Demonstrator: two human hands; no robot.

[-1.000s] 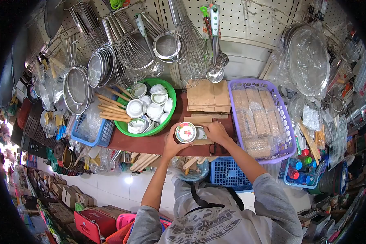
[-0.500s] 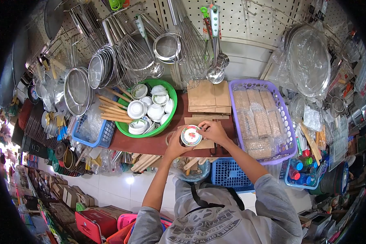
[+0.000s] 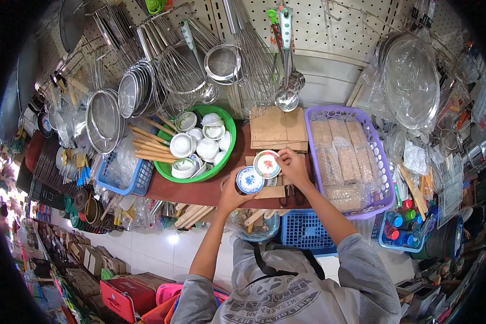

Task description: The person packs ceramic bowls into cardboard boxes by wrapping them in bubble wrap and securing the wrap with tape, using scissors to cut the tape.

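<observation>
While the left hand, fingers curled round it, cups the blue dish above the table, the right hand reaches in, fingertips pinching the red dish's rim.

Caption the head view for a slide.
Two hands hold a blue-patterned bowl and a red-patterned bowl beside a green basin of white bowls.

2 bare arms reach forward — left hand cupped, right hand pinching.
</observation>
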